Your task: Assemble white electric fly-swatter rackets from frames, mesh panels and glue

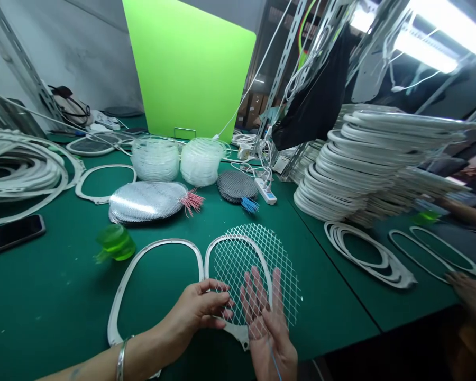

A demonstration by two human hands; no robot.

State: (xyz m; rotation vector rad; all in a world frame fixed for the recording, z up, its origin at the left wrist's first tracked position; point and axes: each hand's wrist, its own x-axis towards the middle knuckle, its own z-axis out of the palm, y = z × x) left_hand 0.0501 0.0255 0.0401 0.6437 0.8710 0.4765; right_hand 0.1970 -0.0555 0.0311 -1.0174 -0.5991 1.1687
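Note:
A round piece of white diamond-pattern mesh (283, 259) lies over the right one of two joined white oval frames (166, 242) and reaches past its right side. My right hand (272, 338) is palm up, its long fingers stretched out beneath the mesh. The thumb lies over the mesh's lower part, so the mesh rests between thumb and palm. A thin blue strand (275, 362) runs down across this palm. My left hand (200, 309) is at the mesh's left edge, fingers half bent and apart. Whether its fingertips press the edge is hard to tell.
Behind lie a silver mesh stack (148, 201) with pink ties, a dark mesh stack (238, 185) with blue ties, and clear coils (154, 159). A green tape roll (117, 242) and phone (14, 234) are left. Right stand piled white frames (353, 164); another person's hand (470, 291) is beyond.

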